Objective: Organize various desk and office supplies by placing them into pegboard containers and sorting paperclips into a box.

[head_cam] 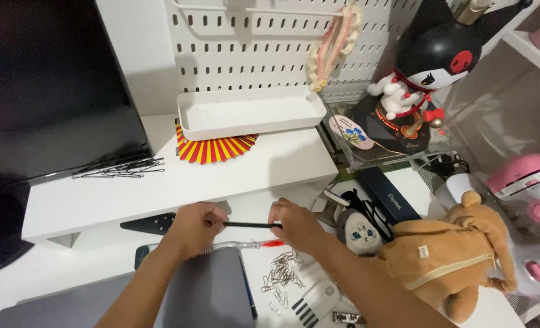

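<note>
Between the two hands a thin black pen (248, 225) runs level, the left hand (195, 228) pinched shut on one end and the right hand (295, 225) clamped on the other. Just below the pen lies a clear pen with a red tip (264, 244) on the counter (99, 252). Below the right hand a pile of paper clips (285, 273) is scattered, with a white comb (315, 299) beside it. Under the left wrist sits a grey laptop (209, 291). Right of the right hand lie a cat-face pouch (359, 234) and a brown plush toy (449, 261). Beyond both hands stands a white shelf (160, 182) carrying a white tray (248, 112) and black hairpins (121, 168).
</note>
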